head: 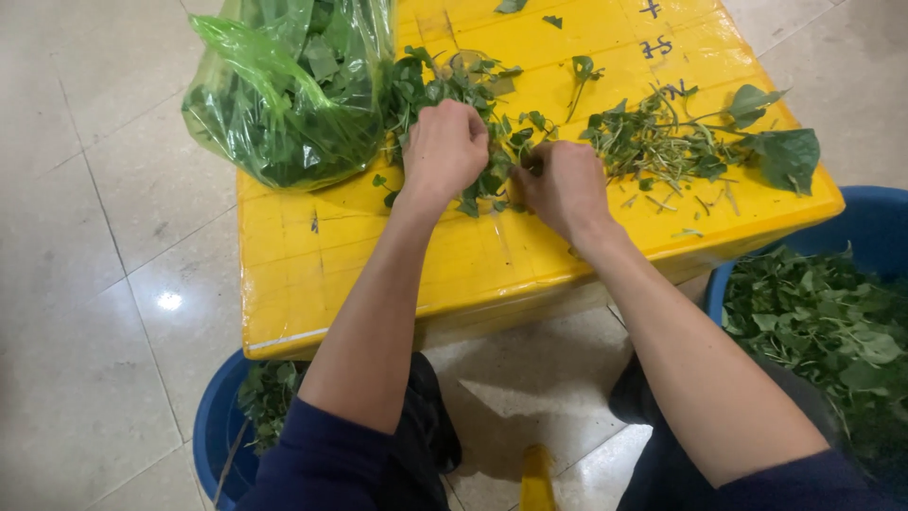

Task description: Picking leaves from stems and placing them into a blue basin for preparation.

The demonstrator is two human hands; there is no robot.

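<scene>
Both forearms reach forward over the yellow box lid [378, 255]; the left hand [445, 151] and right hand [566, 189] are curled, fingers pinching leafy green stems [492, 142] lying between them. A green plastic bag [284, 95] holds more greens, as do two blue tubs [213, 431] (one right, mostly cut off). The fingertips are hidden.

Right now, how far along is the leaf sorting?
Done: picked leaves fill the blue tub at right, and bare stems lie piled on the yellow box. In hand: left hand and right hand work a sprig between them. Left: the green bag looks full.
</scene>
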